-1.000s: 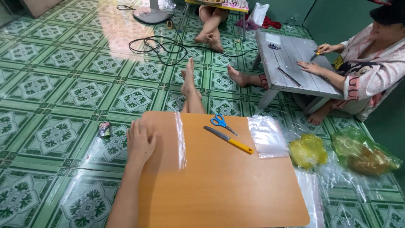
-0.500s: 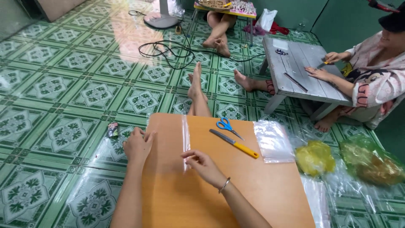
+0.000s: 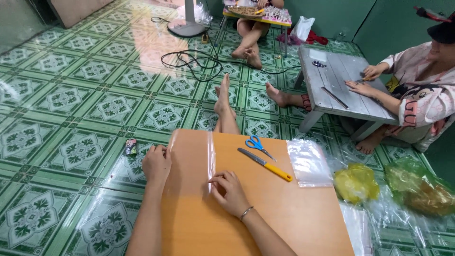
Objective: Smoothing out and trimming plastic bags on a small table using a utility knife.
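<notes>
Plastic sheet (image 3: 210, 156) lies across the low wooden table (image 3: 265, 208), toward its left end. Left hand (image 3: 156, 163) rests open, palm down, on the table's left edge; right hand (image 3: 231, 189) presses curled fingertips on the sheet's near end, seemingly flattening it. Scissors (image 3: 256, 143) and knife (image 3: 265, 164) lie right.

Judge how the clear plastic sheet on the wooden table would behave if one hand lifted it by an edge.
The clear plastic sheet looks thin and creased, so it would probably droop rather than stay flat. It seems very light. Its glossy surface may slip across the wooden table unless the left hand and right hand pin it.
</notes>
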